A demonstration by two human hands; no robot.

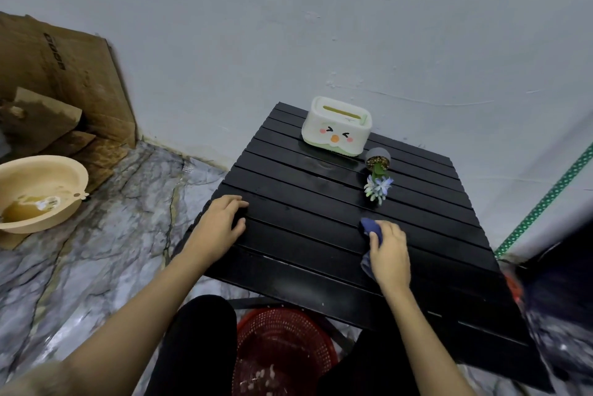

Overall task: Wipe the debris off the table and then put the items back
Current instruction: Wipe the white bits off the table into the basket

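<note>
A black slatted table [308, 190] stands against the wall. My right hand [390, 251] presses a dark blue cloth [370, 227] onto the table near its front right. My left hand [221, 222] rests flat on the table's left edge with fingers spread, holding nothing. At the back of the table sits a white tissue box [337, 129] with a cartoon face. Just right of it a small grey pot with a blue-flowered plant [378, 174] lies tipped toward me.
A red mesh basket [282, 354] holding bits of debris stands on the floor under the table's front edge, between my legs. A beige basin [38, 190] with liquid sits on the marble floor at the left, beside cardboard boxes [64, 90].
</note>
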